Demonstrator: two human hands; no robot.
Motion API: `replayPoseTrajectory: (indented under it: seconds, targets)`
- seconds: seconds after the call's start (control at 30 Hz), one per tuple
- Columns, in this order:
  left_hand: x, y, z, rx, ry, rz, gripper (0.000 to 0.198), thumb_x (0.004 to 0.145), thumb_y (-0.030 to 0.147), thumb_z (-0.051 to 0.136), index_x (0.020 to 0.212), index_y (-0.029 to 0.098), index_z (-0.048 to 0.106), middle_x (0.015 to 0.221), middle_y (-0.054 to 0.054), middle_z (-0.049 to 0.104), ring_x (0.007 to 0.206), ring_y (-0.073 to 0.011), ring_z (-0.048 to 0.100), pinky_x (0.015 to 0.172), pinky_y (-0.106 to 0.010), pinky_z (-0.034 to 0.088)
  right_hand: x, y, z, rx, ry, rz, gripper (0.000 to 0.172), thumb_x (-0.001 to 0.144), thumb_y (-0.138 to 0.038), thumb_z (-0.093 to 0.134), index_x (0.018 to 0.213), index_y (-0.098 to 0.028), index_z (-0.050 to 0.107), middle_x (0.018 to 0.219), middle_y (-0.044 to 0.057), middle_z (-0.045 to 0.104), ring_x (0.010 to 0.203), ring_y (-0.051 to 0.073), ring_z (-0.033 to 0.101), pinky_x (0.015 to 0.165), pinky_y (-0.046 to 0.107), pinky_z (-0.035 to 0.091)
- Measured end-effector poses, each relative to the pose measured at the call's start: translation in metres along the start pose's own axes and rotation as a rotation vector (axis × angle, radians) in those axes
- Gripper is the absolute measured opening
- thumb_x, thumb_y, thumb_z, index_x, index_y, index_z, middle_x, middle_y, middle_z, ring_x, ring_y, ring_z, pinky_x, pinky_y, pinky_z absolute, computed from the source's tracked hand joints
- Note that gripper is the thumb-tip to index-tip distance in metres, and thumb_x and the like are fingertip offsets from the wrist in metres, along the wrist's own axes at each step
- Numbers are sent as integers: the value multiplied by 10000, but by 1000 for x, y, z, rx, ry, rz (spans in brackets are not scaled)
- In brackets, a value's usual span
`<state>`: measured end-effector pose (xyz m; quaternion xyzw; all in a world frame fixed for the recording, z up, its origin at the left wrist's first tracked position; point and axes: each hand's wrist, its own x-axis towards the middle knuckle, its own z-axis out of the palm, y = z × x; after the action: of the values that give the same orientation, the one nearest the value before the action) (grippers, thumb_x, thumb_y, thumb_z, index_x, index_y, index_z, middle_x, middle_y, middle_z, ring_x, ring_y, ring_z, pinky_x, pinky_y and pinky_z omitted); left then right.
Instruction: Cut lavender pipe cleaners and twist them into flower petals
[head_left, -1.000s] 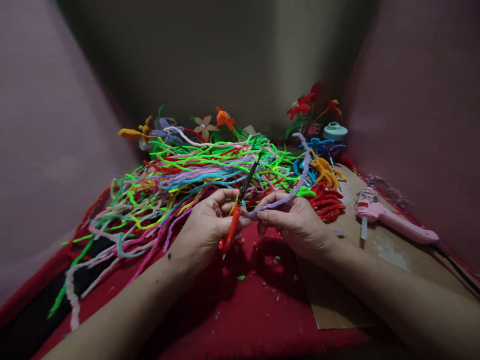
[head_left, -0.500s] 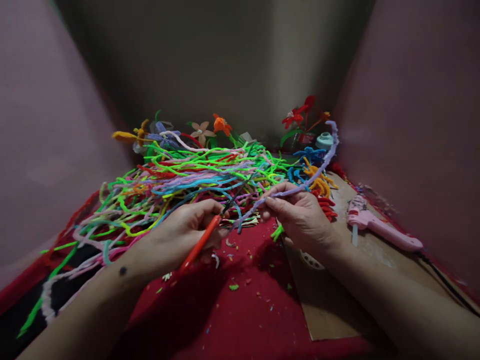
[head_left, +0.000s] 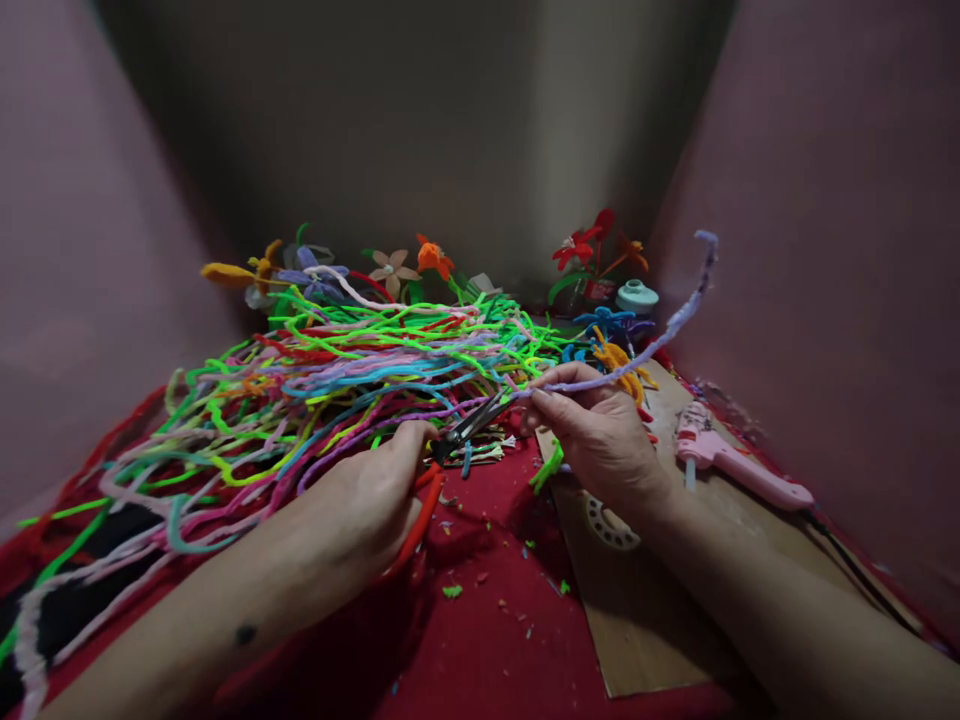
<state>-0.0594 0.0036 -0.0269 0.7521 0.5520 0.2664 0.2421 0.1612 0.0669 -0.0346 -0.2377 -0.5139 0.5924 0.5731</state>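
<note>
My left hand (head_left: 375, 490) is wrapped round red-handled cutters (head_left: 431, 490), whose dark jaws (head_left: 469, 425) point right and up. The jaws sit at the near end of a lilac pipe cleaner (head_left: 660, 335). My right hand (head_left: 600, 430) pinches that pipe cleaner near its end; the rest rises to the right, its tip curled in the air. Both hands hover just above a red cloth (head_left: 495, 620), in front of a big heap of mixed-colour pipe cleaners (head_left: 337, 380).
A pink glue gun (head_left: 731, 460) lies on a brown cardboard sheet (head_left: 652, 620) at the right. Finished pipe-cleaner flowers (head_left: 585, 250) and a pale blue pot (head_left: 636, 296) stand at the back. Small cut scraps (head_left: 480, 455) litter the cloth. Pink walls close in on both sides.
The cutters swung from upright to low and nearly level, jaws now at the pipe cleaner's end. My right hand turned the lilac pipe cleaner outward, so its free end points up to the right.
</note>
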Motion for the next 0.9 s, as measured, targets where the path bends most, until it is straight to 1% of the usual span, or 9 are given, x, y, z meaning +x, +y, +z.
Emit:
replayPoseTrajectory:
  seconds: [0.07, 0.1, 0.23, 0.37, 0.47, 0.63, 0.73, 0.83, 0.9]
  targets:
    - [0, 0, 1, 170, -35, 13, 200, 825, 221, 463, 1020, 218, 508, 782, -57, 624, 610, -182, 520, 539, -303, 277, 0, 0, -1, 6, -5, 8, 91, 745, -197, 686, 782, -194, 602, 670, -22, 641, 567, 93, 580, 547, 233, 452]
    - [0, 0, 2, 203, -28, 24, 207, 824, 217, 460, 1026, 212, 502, 767, -55, 620, 603, -181, 517, 537, -303, 278, 0, 1, -1, 9, -10, 7, 93, 745, -199, 686, 782, -194, 600, 667, -23, 636, 565, 94, 578, 542, 234, 451]
    - [1, 0, 5, 254, -26, 46, 216, 834, 221, 436, 1045, 209, 479, 788, -55, 627, 617, -178, 540, 546, -296, 299, 0, 2, -2, -10, -29, 13, 93, 748, -204, 683, 789, -190, 600, 664, -19, 622, 566, 96, 573, 533, 237, 449]
    - [1, -1, 7, 349, -83, 26, 294, 852, 217, 385, 1146, 223, 405, 889, -65, 645, 721, -196, 592, 579, -291, 326, -1, 1, -1, 3, -34, 35, 103, 739, -206, 689, 792, -186, 603, 685, -16, 631, 561, 96, 573, 525, 238, 456]
    - [1, 0, 8, 411, -104, 33, 281, 866, 226, 352, 1143, 212, 393, 905, -75, 642, 727, -193, 592, 586, -290, 332, 0, 2, -1, 40, -37, 61, 117, 722, -209, 704, 780, -182, 606, 685, -18, 638, 552, 92, 575, 516, 231, 458]
    - [4, 12, 10, 414, -88, 0, 249, 841, 223, 355, 1067, 185, 451, 804, -64, 637, 612, -169, 556, 541, -276, 316, 1, 3, 0, 104, -28, 123, 118, 693, -195, 717, 747, -167, 615, 678, -12, 641, 533, 86, 571, 493, 218, 449]
    - [7, 19, 12, 411, -88, -34, 260, 834, 248, 344, 1051, 174, 467, 777, -70, 635, 582, -173, 543, 528, -279, 313, 1, 2, 1, 125, -14, 159, 125, 674, -187, 726, 732, -160, 619, 662, -12, 632, 526, 84, 568, 490, 211, 451]
    - [8, 19, 15, 389, -73, -5, 293, 826, 245, 345, 1083, 167, 464, 770, -72, 636, 577, -168, 529, 532, -280, 316, 2, 2, 0, 146, -3, 187, 135, 648, -176, 739, 713, -156, 622, 645, -10, 637, 516, 81, 565, 486, 203, 454]
    - [8, 16, 17, 351, -38, 1, 299, 807, 240, 385, 1082, 175, 481, 722, -48, 628, 535, -153, 492, 523, -275, 304, 2, 3, 0, 163, -8, 202, 137, 643, -178, 742, 711, -151, 626, 637, -2, 646, 510, 84, 567, 488, 206, 462]
